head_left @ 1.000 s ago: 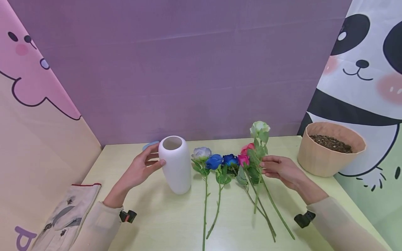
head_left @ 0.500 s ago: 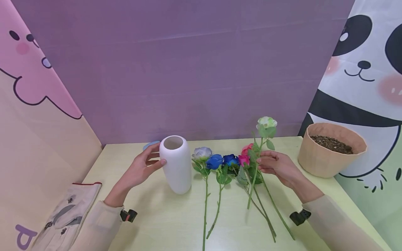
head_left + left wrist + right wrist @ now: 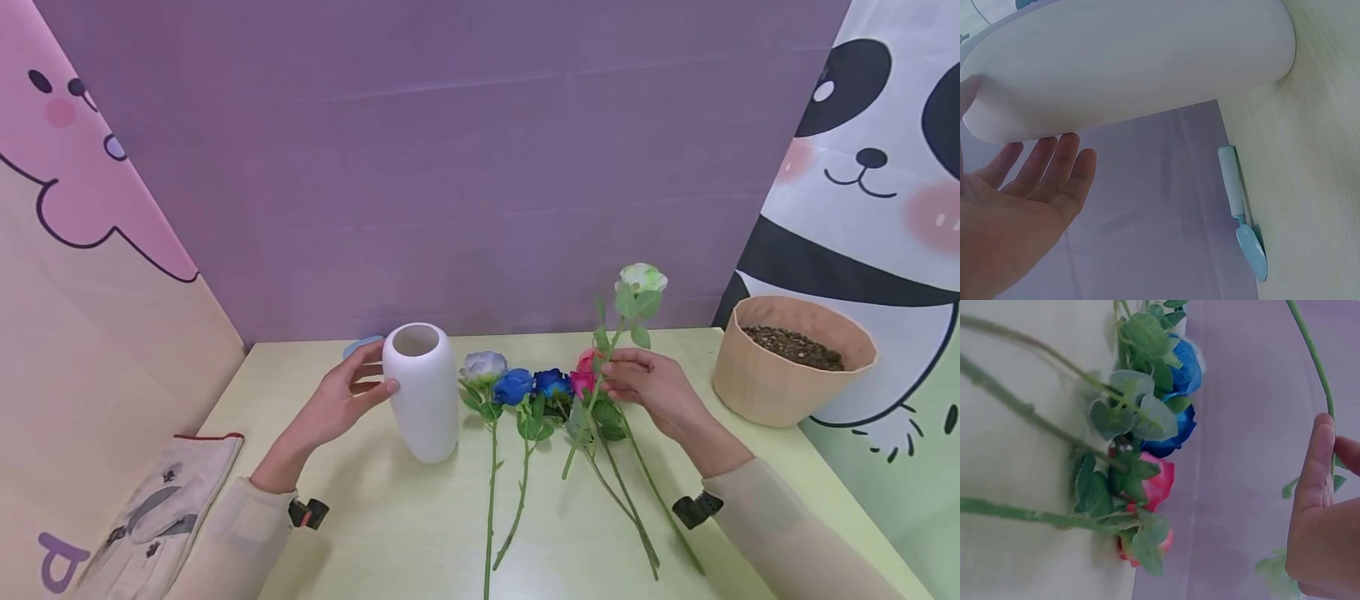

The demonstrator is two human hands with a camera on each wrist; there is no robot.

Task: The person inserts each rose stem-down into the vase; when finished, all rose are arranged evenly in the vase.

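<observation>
My left hand (image 3: 352,390) holds the white vase (image 3: 422,392) standing on the table, thumb on its front and fingers (image 3: 1063,165) behind its side (image 3: 1135,62). The right hand (image 3: 611,368) pinches the green stem (image 3: 1313,356) of a white-green rose (image 3: 641,277) and holds it tilted above the table, bloom up. Below it lie two pink roses (image 3: 581,381) (image 3: 1160,484). Two blue roses (image 3: 531,384) (image 3: 1185,362) and a pale lavender rose (image 3: 482,365) lie in a row between the vase and that hand, stems toward me.
A tan pot of soil (image 3: 795,362) stands at the right back of the table (image 3: 375,517). A small blue scoop (image 3: 1244,219) lies behind the vase by the purple wall. A printed cloth (image 3: 161,517) lies at the left front corner.
My right hand has lifted the white-green rose off the table and swung it up and slightly left. The left hand stays on the vase.
</observation>
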